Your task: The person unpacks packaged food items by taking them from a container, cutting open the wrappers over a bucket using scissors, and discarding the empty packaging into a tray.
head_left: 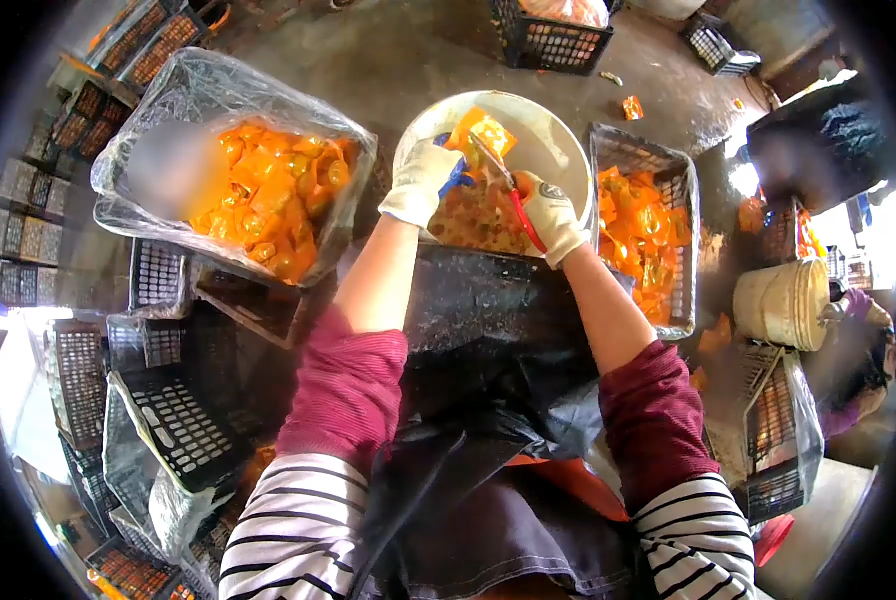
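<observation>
I have my left grip clamped on the packet over the tub and my right grip closed around the scissors, which, so near the left, could nick it should the packet slip.

- Tub: off-white
- Packet over the tub: orange and yellow
- Scissors over the tub: red-handled
- Left hand at the tub: gloved white, blue by the fingers
- Right hand at the tub: gloved white, grey print
- Crate right of the tub: black
- Sleeves nearside of the tub: ribbed maroon, then black-striped white
- Bucket far right of the tub: cream
</observation>
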A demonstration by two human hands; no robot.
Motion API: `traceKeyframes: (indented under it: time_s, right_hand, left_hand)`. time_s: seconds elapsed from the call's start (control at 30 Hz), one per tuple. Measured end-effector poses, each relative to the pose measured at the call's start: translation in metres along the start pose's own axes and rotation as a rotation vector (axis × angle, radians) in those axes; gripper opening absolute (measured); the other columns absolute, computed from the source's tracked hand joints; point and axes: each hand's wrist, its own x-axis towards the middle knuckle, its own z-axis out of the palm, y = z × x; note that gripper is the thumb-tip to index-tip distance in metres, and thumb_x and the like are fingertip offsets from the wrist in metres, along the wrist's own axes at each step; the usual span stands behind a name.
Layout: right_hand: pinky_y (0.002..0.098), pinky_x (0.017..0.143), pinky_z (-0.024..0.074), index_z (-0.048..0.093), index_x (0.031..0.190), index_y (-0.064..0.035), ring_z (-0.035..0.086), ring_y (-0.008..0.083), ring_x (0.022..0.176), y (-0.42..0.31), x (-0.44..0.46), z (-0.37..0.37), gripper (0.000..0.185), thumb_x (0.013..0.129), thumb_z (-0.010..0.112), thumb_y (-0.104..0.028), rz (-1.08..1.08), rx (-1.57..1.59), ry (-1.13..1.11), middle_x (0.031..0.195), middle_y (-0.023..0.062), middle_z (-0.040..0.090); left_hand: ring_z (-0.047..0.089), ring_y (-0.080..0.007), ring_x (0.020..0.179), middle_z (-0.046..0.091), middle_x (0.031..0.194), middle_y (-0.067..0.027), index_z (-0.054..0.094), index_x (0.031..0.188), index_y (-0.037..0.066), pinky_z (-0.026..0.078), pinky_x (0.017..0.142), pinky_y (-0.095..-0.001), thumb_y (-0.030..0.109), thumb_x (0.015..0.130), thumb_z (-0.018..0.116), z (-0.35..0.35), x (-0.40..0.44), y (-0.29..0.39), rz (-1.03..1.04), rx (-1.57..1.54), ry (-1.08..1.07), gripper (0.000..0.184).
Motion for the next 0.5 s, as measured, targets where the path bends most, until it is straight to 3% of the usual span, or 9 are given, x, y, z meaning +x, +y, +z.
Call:
traceKeyframes:
  time_s: [0.13,0.23,0.27,0.33,0.4,0.43,0.47,0.5]
  right_hand:
    - [0.0383,0.073,0.0485,0.062,0.111,-0.0125,0.065,0.0301,0.084,0.0,-0.004,0.003,0.031,0.086,0.058,-0.031,-0.16,-0.106,0.113,0.093,0.0164,0.067]
    - [0.0274,0.057,0.0491,0.062,0.108,-0.008,0.064,0.0155,0.066,-0.006,-0.004,0.001,0.032,0.087,0.062,-0.032,0.078,0.288,-0.135,0.087,0.0076,0.068]
    - [0.0267,0.056,0.0497,0.061,0.11,-0.0071,0.065,0.0157,0.067,-0.016,-0.008,-0.005,0.032,0.087,0.062,-0.03,0.142,0.426,-0.163,0.088,0.0081,0.068]
    - [0.0253,0.054,0.0508,0.059,0.114,-0.0055,0.066,0.016,0.067,-0.038,-0.017,-0.02,0.033,0.088,0.061,-0.027,0.265,0.702,-0.219,0.091,0.009,0.069]
    - [0.0259,0.052,0.0514,0.057,0.116,-0.0033,0.067,0.018,0.065,-0.028,-0.012,-0.013,0.034,0.089,0.06,-0.024,0.208,0.877,-0.304,0.089,0.0116,0.069]
    - [0.0263,0.052,0.0517,0.057,0.117,-0.0022,0.067,0.0191,0.064,-0.024,-0.01,-0.01,0.034,0.089,0.059,-0.022,0.18,0.964,-0.349,0.088,0.0129,0.069]
    - [0.0272,0.053,0.0529,0.056,0.117,-0.0007,0.068,0.02,0.067,-0.023,-0.012,-0.003,0.033,0.09,0.057,-0.02,0.178,1.197,-0.317,0.088,0.0152,0.068]
    - [0.0274,0.054,0.0531,0.056,0.117,-0.0006,0.068,0.0207,0.068,-0.023,-0.011,-0.001,0.032,0.091,0.057,-0.019,0.187,1.169,-0.329,0.09,0.0156,0.068]
  left_hand:
    - [0.067,-0.0179,0.081,0.069,0.091,-0.0138,0.063,0.112,0.0,0.053,0.073,-0.0311,0.013,0.074,0.061,-0.007,-0.012,0.018,0.007,0.446,0.04,0.041]
    - [0.067,-0.0196,0.083,0.069,0.09,-0.0129,0.063,0.114,0.001,0.053,0.074,-0.0316,0.013,0.073,0.061,-0.015,-0.024,0.032,0.133,0.165,0.129,0.043]
    - [0.065,-0.0208,0.089,0.068,0.097,-0.0115,0.06,0.118,0.003,0.053,0.076,-0.032,0.014,0.073,0.066,-0.025,-0.046,0.064,0.027,-0.029,0.021,0.047]
    - [0.063,-0.0203,0.09,0.066,0.1,-0.0095,0.059,0.12,0.006,0.054,0.074,-0.0324,0.016,0.076,0.069,-0.011,-0.041,0.048,0.403,-0.347,-0.015,0.046]
    - [0.061,-0.019,0.089,0.062,0.101,-0.0053,0.057,0.12,0.01,0.055,0.068,-0.0326,0.02,0.082,0.072,-0.006,-0.043,0.056,-0.123,-1.043,-0.216,0.042]
    - [0.061,-0.0179,0.087,0.062,0.097,-0.004,0.058,0.117,0.01,0.055,0.063,-0.0309,0.023,0.084,0.071,-0.003,-0.045,0.057,-0.062,-0.934,-0.216,0.038]
    - [0.059,-0.0173,0.089,0.061,0.099,-0.0058,0.059,0.117,0.007,0.052,0.067,-0.0285,0.032,0.086,0.067,0.0,-0.044,0.056,-0.019,-0.839,-0.15,0.041]
    - [0.058,-0.0167,0.092,0.06,0.101,-0.0076,0.06,0.117,0.005,0.05,0.072,-0.026,0.041,0.088,0.063,0.004,-0.042,0.053,0.021,-0.745,-0.087,0.047]
